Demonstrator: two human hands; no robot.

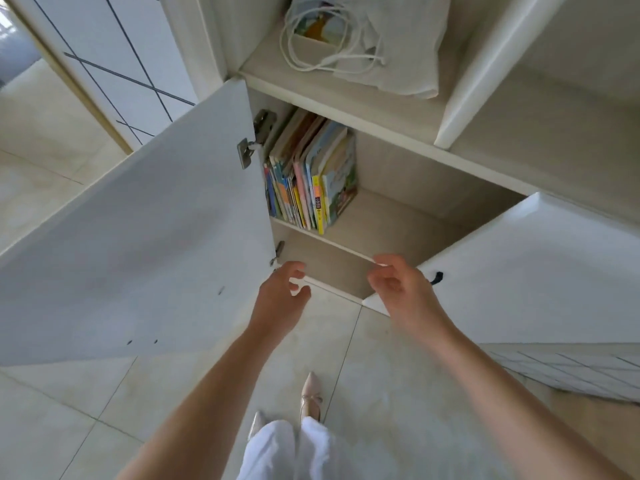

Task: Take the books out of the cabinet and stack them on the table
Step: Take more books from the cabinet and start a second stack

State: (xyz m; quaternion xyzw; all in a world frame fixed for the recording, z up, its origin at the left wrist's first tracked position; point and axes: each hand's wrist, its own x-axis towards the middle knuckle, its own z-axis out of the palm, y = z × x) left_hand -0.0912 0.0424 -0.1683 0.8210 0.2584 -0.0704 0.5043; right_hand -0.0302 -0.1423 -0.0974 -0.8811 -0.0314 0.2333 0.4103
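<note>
**Both hands raised before the open cabinet, books shelved above**

The left hand (282, 294) and the right hand (398, 289) are held out side by side in front of the lower compartment, fingers loosely curled, neither grasping anything. Above and beyond them, well apart from both hands, the books (310, 176) stand upright in a row at the left end of the upper shelf of the cabinet (408, 188), leaning slightly. The left door (138, 237) and the right door (519, 275) are swung open to either side. A cloth bag (391, 43) lies on the open shelf above.
</note>
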